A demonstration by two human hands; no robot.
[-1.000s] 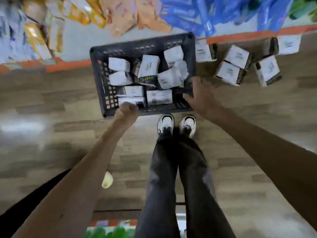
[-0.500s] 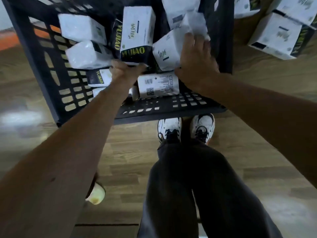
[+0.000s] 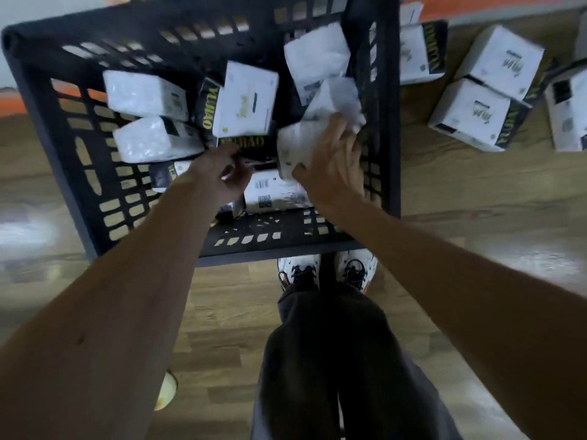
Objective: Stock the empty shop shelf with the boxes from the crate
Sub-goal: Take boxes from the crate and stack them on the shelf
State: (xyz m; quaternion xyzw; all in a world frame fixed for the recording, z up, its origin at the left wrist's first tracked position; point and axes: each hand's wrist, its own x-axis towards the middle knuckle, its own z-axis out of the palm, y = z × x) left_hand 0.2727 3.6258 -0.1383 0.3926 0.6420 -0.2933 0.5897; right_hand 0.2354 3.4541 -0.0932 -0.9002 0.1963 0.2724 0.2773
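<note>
A black plastic crate [image 3: 60, 128] stands on the wooden floor and holds several white boxes with black and yellow ends. My left hand [image 3: 219, 176] reaches into its middle, fingers curled at the lower black end of an upright white box [image 3: 246, 101]. My right hand [image 3: 332, 166] grips a white box [image 3: 293, 147] near the crate's right wall, thumb on its near edge and fingers over its top. More boxes lie flat along the left side [image 3: 144, 96] and under my hands [image 3: 276, 192].
Several matching boxes [image 3: 470, 115] stand on the wooden surface right of the crate, below an orange strip [image 3: 476, 4]. My white shoes [image 3: 327, 271] are against the crate's near wall. A pale round object [image 3: 165, 392] lies on the floor at lower left.
My view dropped close to the crate. Both hands went from the crate's near rim down inside it. The right hand closed round a white box and the left curled at an upright box's end.
</note>
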